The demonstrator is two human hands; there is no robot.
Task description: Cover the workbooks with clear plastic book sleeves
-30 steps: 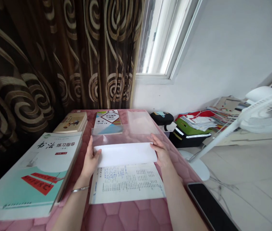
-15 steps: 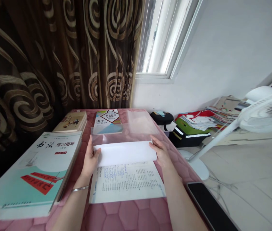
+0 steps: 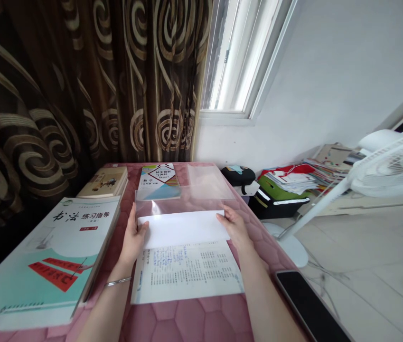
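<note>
An open workbook (image 3: 187,273) with printed text lies on the pink quilted table (image 3: 187,323) in front of me. Its far half is a white flap (image 3: 183,229), folded over toward me. My left hand (image 3: 133,239) holds the flap's left edge, thumb on top. On the flap's right edge rests my right hand (image 3: 235,229), fingers bent over the paper. A clear plastic cover sheet (image 3: 183,199) lies just beyond the flap.
A large teal and white book (image 3: 51,256) lies at the left. Two smaller books (image 3: 106,181) (image 3: 159,178) sit at the far edge by the curtain. A dark phone (image 3: 311,306) lies at the right edge. A white fan (image 3: 382,173) and a cluttered pile (image 3: 286,187) stand on the floor.
My right hand has slid a little left along the white flap. The flap lies slightly flatter. The left hand has hardly moved.
</note>
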